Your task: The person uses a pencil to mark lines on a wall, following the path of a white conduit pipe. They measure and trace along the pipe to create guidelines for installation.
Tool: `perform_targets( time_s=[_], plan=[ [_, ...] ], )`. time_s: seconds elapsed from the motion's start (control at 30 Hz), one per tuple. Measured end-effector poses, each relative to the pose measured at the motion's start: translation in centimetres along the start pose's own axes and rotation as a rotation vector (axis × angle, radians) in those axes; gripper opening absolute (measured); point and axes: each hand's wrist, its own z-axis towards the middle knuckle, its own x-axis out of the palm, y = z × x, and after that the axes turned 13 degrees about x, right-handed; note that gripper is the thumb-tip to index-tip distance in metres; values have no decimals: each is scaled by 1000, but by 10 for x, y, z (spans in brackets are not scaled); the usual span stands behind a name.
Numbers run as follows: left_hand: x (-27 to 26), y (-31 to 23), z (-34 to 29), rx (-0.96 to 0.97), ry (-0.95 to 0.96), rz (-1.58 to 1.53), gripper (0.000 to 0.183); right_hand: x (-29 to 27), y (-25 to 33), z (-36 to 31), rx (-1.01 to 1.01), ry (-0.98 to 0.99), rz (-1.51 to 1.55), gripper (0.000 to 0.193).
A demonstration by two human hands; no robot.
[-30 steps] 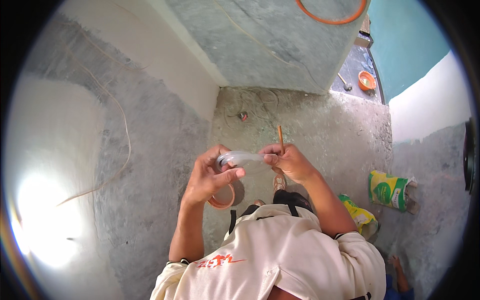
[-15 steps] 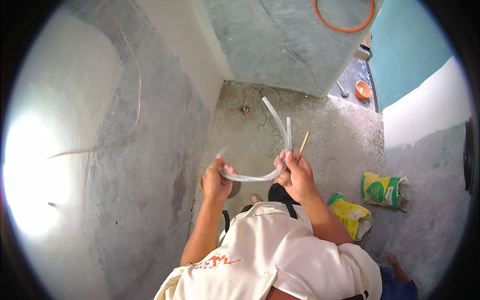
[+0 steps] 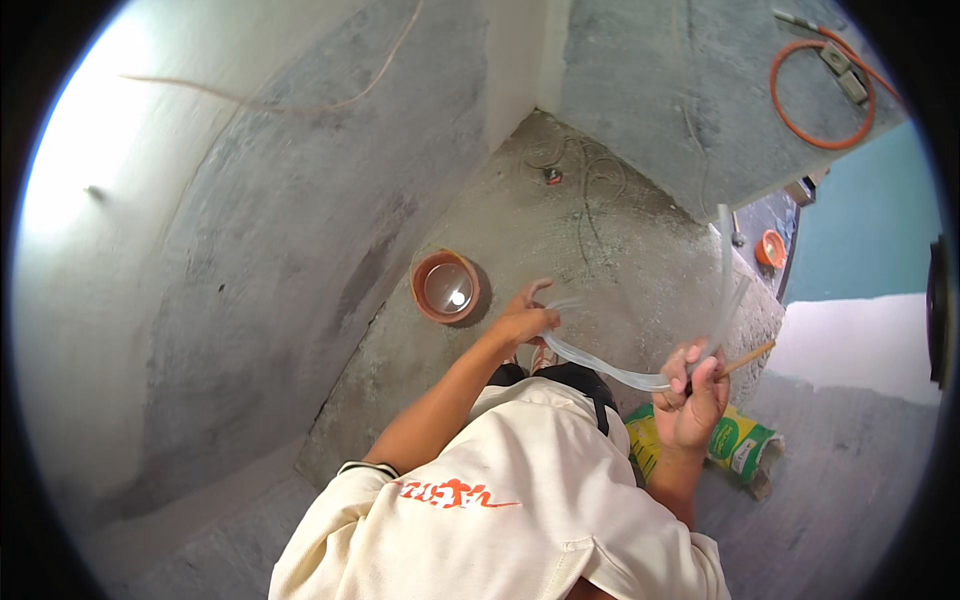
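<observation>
A clear plastic hose (image 3: 612, 372) runs in a sagging curve between my two hands. My left hand (image 3: 524, 318) holds it near the middle of the view, with the fingers partly curled and a blurred stretch of hose just beyond them. On the right, my right hand (image 3: 692, 400) is closed around the hose, and two lengths of it stick up past the fingers. A thin wooden-coloured stick (image 3: 752, 357), perhaps a pencil, also juts from that hand. To the left of my left hand, a reddish-brown bucket (image 3: 419, 291) with liquid in it stands on the floor.
Yellow-and-green bags (image 3: 738, 443) lie behind my right forearm. Loose cable (image 3: 585, 215) trails over the rough floor toward the corner. An orange hose (image 3: 777, 98) hangs coiled on the far wall. Past the doorway sits an orange bucket (image 3: 770, 249).
The view has turned, and both hands appear further right in it, still on the hose. My left hand no longer covers the reddish-brown bucket. The stick in my right hand now tilts flatter.
</observation>
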Motion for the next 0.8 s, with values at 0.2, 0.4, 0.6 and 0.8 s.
perform_targets(
  time_s=[0.2, 0.4, 0.6, 0.8],
  plan=[
    [32, 42, -11, 705, -82, 912, 57, -26, 9, 0, 120, -30, -103, 33],
    [78, -23, -69, 663, -90, 103, 36, -36, -12, 4, 297, 90, -151, 32],
    [93, -57, -122, 838, -264, 110, 40, -30, -43, 2, 482, 315, -71, 31],
    [98, -87, -160, 500, -359, 83, 41, -20, -56, 8, 560, 514, -227, 24]
  ],
)
